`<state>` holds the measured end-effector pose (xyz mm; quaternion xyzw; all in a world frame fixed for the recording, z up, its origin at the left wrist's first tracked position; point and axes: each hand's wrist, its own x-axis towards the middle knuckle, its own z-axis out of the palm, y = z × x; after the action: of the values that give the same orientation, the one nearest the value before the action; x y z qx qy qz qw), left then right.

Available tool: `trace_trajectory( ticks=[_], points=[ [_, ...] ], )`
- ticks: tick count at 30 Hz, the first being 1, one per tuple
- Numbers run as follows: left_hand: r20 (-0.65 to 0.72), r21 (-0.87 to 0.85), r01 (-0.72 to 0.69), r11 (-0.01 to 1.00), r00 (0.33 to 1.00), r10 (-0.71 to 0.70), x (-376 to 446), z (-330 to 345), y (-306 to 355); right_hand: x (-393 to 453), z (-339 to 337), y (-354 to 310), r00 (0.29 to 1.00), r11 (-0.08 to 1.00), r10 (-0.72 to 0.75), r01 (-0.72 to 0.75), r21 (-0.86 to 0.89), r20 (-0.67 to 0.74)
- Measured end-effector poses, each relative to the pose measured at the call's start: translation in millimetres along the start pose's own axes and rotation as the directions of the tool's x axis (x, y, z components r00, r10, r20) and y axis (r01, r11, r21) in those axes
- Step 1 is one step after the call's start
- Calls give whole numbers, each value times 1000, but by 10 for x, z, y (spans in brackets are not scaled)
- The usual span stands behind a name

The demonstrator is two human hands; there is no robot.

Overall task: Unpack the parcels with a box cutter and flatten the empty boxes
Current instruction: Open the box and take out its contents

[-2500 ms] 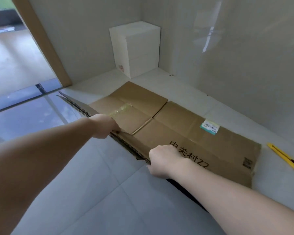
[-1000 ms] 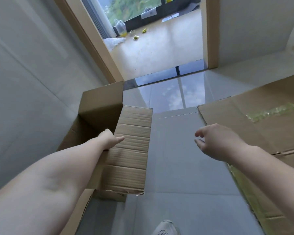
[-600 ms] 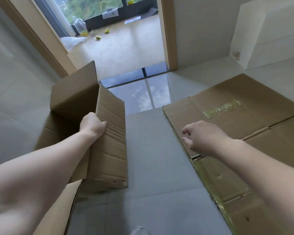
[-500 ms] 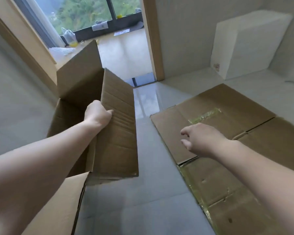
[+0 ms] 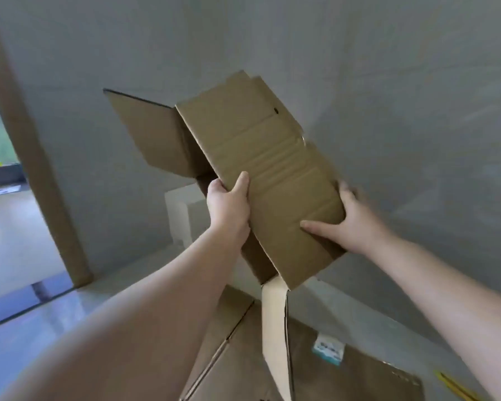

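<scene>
A person lifts an opened cardboard box (image 5: 261, 175) at chest height, left hand (image 5: 229, 204) gripping its edge, right hand (image 5: 347, 224) clasping its 3 o'clock side. At 6 o'clock lies flattened cardboard (image 5: 359, 374). Flattening appears underway; collapsing the panels likely follows.

Single head-worn wide-angle view, facing forward and slightly downward toward a wall corner. Close range: both forearms enter from 6 o'clock, the raised cardboard box (image 5: 269, 180) fills centre frame, and floor (image 5: 49, 322) occupies 7 o'clock.
</scene>
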<state>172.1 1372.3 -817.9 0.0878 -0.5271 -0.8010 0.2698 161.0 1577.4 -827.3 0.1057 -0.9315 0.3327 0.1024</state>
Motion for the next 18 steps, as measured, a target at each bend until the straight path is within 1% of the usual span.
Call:
trace_trajectory(
  ticks=[1, 2, 4, 6, 7, 8, 9, 10, 11, 13, 14, 15, 16, 17, 18],
  points=[
    [44, -75, 55, 996, 998, -52, -56, 81, -78, 43, -148, 44, 998, 996, -33, 29, -79, -45],
    [78, -142, 111, 984, 992, -101, -134, 103, -187, 57, -242, 63, 995, 985, -76, 66, -160, -57],
    [100, -248, 200, 948, 979, -180, -332, 13, -495, 26, -232, 66, 988, 930, -154, 148, -336, 9],
    [32, -261, 287, 922, 957, -289, -581, -211, -841, -69, 22, 73, 967, 838, -223, 256, -482, 126],
    [-41, -201, 348, 916, 931, -363, -685, -362, -1011, -144, 215, 86, 950, 794, -246, 312, -522, 194],
    [-142, -87, 420, 903, 892, -429, -766, -533, -1175, -230, 433, 113, 931, 764, -247, 358, -536, 269],
    [-231, 49, 496, 867, 850, -473, -821, -712, -1317, -319, 658, 155, 912, 753, -230, 388, -531, 340],
    [-270, 173, 563, 808, 816, -511, -864, -893, -1407, -416, 872, 193, 892, 752, -206, 408, -519, 403],
    [-280, 269, 616, 741, 786, -551, -884, -1062, -1466, -506, 1069, 214, 871, 743, -200, 433, -511, 449],
    [-323, 350, 684, 640, 730, -602, -867, -1345, -1486, -633, 1395, 167, 834, 704, -255, 507, -498, 489],
    [-376, 390, 700, 599, 714, -590, -840, -1452, -1478, -678, 1518, 97, 821, 713, -272, 523, -467, 503],
    [-439, 437, 700, 564, 714, -546, -814, -1518, -1423, -714, 1621, 24, 816, 753, -256, 505, -423, 518],
    [-498, 500, 683, 532, 730, -469, -784, -1566, -1357, -745, 1713, -22, 815, 798, -215, 465, -384, 538],
    [-528, 583, 645, 493, 763, -374, -746, -1616, -1292, -775, 1799, -24, 804, 821, -169, 435, -370, 570],
    [-522, 675, 590, 444, 806, -277, -712, -1664, -1234, -820, 1874, 16, 775, 818, -120, 432, -381, 620]
  ],
)
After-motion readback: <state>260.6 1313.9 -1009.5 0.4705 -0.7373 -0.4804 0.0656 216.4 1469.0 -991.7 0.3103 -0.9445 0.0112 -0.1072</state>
